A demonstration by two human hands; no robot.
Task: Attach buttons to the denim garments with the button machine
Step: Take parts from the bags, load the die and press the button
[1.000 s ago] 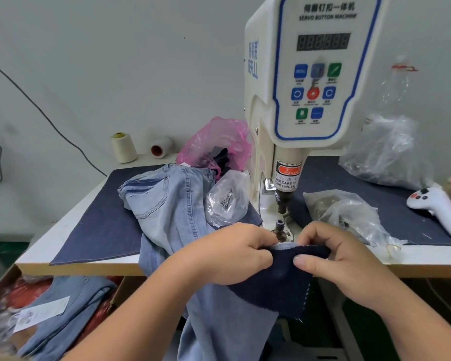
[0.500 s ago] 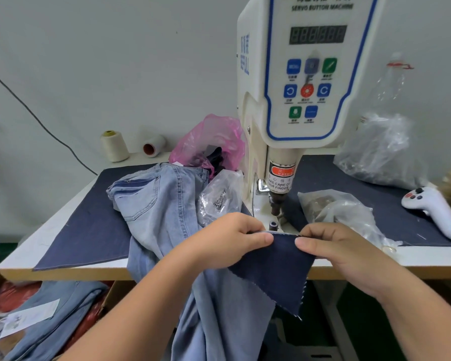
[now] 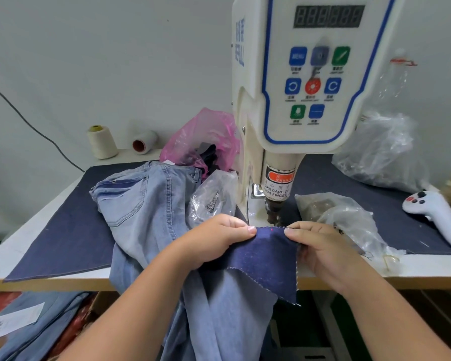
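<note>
White table, left hand and right hand each pinching frayed dark denim swatch below button machine.

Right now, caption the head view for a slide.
Both hands, left hand and right hand, pinch dark denim below button machine.

Counted around the workbench:
One button machine, two thread spools, one pink bag, three clear bags, two hands.

Dark navy denim swatch with pinked edges is stretched flat right under the white button machine punch, a tiny red dot near its far edge, while light-wash jeans sprawl off the table's near-left side.
</note>
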